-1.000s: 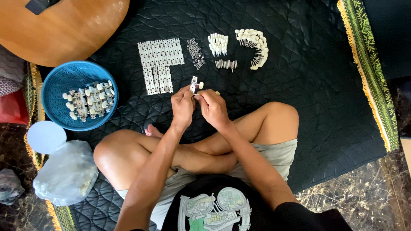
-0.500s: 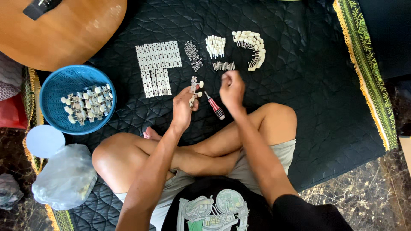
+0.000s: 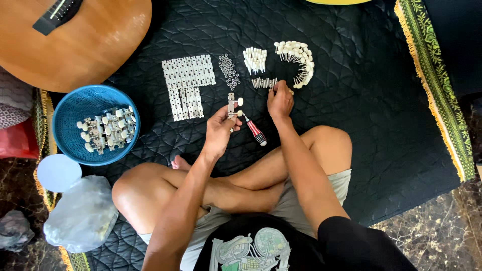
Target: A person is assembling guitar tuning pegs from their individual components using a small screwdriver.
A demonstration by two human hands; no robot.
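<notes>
My left hand [image 3: 219,129] holds a metal tuning-machine strip with white knobs [image 3: 233,106] upright above the black quilted mat [image 3: 361,105]. My right hand [image 3: 280,100] reaches forward, its fingertips on a row of small metal pegs [image 3: 263,83]. A screwdriver with a red and white handle [image 3: 255,132] lies on the mat between the two hands. Beyond lie a block of flat metal plates [image 3: 187,84], a heap of small metal rings [image 3: 229,71], a bunch of white pegs [image 3: 255,59] and a curved row of white-knobbed shafts [image 3: 299,61].
A blue basket [image 3: 75,108] with several assembled tuning machines [image 3: 105,129] stands at the left. A guitar body [image 3: 75,40] lies at the top left. A white lid [image 3: 58,172] and a plastic bag [image 3: 83,216] sit beside my left knee. A green fringed border [image 3: 432,80] edges the mat.
My right hand left the strip, put the screwdriver down on the mat and moved forward to the row of small pegs. My left hand kept hold of the strip.
</notes>
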